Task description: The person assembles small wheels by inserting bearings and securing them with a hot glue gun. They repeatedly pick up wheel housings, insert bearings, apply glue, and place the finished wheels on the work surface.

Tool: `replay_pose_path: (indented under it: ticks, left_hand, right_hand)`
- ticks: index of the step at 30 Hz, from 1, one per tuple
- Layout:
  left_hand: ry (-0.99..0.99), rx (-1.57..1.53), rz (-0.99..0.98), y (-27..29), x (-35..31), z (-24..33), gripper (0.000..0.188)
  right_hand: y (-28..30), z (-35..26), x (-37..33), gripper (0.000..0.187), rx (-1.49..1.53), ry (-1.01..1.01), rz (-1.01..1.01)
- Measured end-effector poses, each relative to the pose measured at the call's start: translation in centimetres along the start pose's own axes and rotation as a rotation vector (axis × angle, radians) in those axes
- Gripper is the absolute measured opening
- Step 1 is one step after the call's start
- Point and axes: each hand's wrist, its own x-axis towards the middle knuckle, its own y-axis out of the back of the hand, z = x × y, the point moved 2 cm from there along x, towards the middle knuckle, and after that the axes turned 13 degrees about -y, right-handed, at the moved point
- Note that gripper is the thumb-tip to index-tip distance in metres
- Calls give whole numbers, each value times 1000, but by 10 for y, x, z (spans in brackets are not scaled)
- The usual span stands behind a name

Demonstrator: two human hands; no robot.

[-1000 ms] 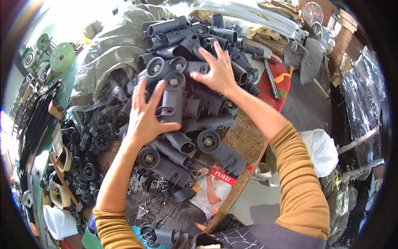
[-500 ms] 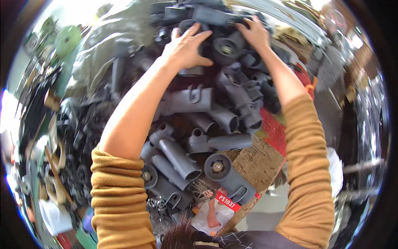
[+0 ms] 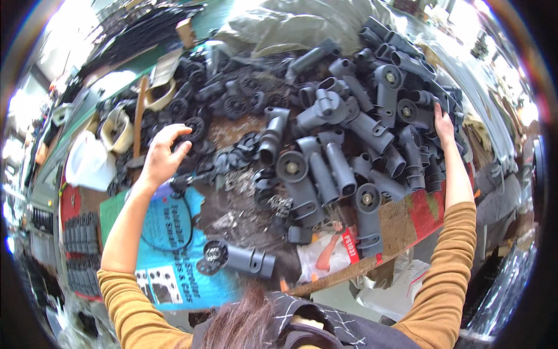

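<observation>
Out over the left side of the table, my left hand (image 3: pixel 163 156) has its thumb and fingers curved and apart. Its fingertips are beside a small black plastic wheel (image 3: pixel 196 129), and I see nothing held. My right hand (image 3: pixel 443 128) reaches to the right edge of a pile of dark grey plastic tube-shaped parts (image 3: pixel 331 113), its fingers stretched against them. Several of these parts have a round hub with a brass-coloured centre, like the hubbed grey part (image 3: pixel 292 167) near the middle. Close to my body lies another grey tube part (image 3: pixel 250 260), with a round black disc (image 3: pixel 213 256) at its end.
A blue printed plastic bag (image 3: pixel 174 232) lies at the front left, with a black cord loop on it. Small metal pieces (image 3: pixel 238 184) are mid-table. Farther left are a white container (image 3: pixel 90 161) and a wooden stick (image 3: pixel 139 116). Clear plastic sheeting (image 3: pixel 279 26) is behind.
The view has swung left. My left hand has left the grey pile and moved to the black wheels at left. My right hand is now at the pile's right edge.
</observation>
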Motion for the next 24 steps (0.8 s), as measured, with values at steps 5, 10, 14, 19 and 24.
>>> replay_pose_path:
  ticks: [5, 10, 14, 19, 24]
  left_hand:
    - [102, -56, 51, 28, -70, -39, 32]
    - [-6, 36, -73, -1, -45, -63, 47]
    - [123, 210, -191, -50, 8, -59, 73]
    - [99, 461, -507, -42, 11, -85, 84]
    - [13, 409, -497, -16, -14, -107, 85]
  right_hand:
    - [29, -29, -26, 80, -416, -79, 40]
    - [12, -158, -169, 41, 6, 723, 220]
    - [-72, -283, -299, 42, 225, 1116, -406]
    - [-189, -357, -305, 84, -309, 664, -441]
    - [-253, -389, -303, 111, -242, 522, -561]
